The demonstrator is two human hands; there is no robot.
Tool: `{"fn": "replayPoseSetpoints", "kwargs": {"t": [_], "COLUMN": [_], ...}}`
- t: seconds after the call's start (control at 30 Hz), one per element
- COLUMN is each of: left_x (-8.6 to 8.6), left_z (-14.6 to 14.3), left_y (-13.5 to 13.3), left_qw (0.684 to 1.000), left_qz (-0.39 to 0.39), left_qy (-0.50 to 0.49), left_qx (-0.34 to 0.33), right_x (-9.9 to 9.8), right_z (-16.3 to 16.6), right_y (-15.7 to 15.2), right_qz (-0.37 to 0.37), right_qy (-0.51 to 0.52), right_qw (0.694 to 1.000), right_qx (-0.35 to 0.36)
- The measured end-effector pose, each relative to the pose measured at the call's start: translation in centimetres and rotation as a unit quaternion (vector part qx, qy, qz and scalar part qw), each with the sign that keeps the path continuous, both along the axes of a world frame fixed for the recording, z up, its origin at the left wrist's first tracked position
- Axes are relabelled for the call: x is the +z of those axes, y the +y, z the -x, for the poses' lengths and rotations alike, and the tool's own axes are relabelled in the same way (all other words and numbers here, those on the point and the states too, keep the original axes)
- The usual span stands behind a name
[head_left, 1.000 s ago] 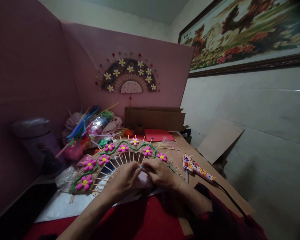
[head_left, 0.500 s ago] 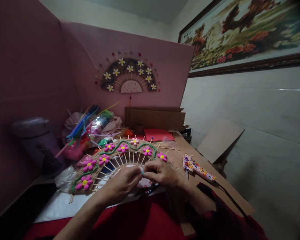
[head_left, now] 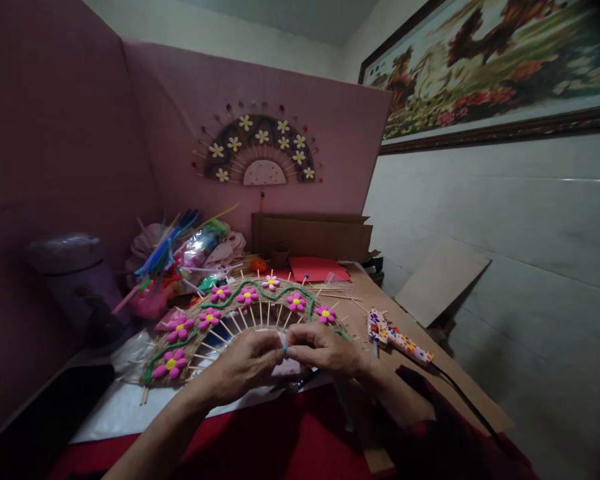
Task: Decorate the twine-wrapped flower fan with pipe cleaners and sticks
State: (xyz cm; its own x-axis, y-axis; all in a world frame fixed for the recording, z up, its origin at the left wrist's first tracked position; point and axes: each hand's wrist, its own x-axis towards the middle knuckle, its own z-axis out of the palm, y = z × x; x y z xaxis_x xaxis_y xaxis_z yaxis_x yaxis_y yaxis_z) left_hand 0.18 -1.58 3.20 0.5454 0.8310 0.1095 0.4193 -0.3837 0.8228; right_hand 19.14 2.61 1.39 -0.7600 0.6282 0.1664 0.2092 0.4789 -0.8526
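Fingertips of left hand and right hand pinch a small blue piece; just beyond them, a flowered fan lies on a brown-topped table, pink panel behind, pale wall rightward.

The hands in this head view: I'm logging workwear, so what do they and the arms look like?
The left hand and right hand are ungloved, with no watch or bracelet visible. The left forearm is bare as far as it shows; the right forearm runs into a loose, dark sleeve with dark red tones. Any pattern is too dim to tell.
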Motion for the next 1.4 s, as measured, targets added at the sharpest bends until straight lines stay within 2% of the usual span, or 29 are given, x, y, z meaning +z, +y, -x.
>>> {"fn": "replayPoseSetpoints", "kwargs": {"t": [0.13, 0.43, 0.7, 0.87, 1.07, 1.4], "left_x": [-0.4, -1.7, -1.9, -2.1, -1.9, -2.1], "left_z": [0.0, -0.8, -1.5, -1.8, -1.8, -1.7], "left_y": [0.2, 0.6, 0.3, 0.1, 0.3, 0.3], "left_qw": [1.0, 0.988, 0.969, 0.96, 0.97, 0.966], "left_qz": [-0.02, -0.139, -0.185, -0.168, -0.124, -0.13], "left_qy": [0.009, 0.014, 0.091, 0.086, 0.037, 0.058], "left_qx": [0.005, 0.063, 0.136, 0.205, 0.206, 0.215], "right_x": [-0.2, -1.2, -1.3, -1.1, -0.9, -0.7], "right_z": [0.3, 1.2, 2.1, 2.1, 1.9, 1.7], "right_y": [0.0, -0.1, -0.9, -0.9, -0.9, -1.1], "right_qz": [-0.002, -0.111, -0.149, -0.18, -0.176, -0.202], "right_qy": [0.001, -0.021, -0.036, 0.011, 0.04, 0.036], "right_qw": [1.0, 0.991, 0.978, 0.97, 0.967, 0.964], "right_qx": [-0.002, -0.075, -0.139, -0.161, -0.18, -0.167]}}
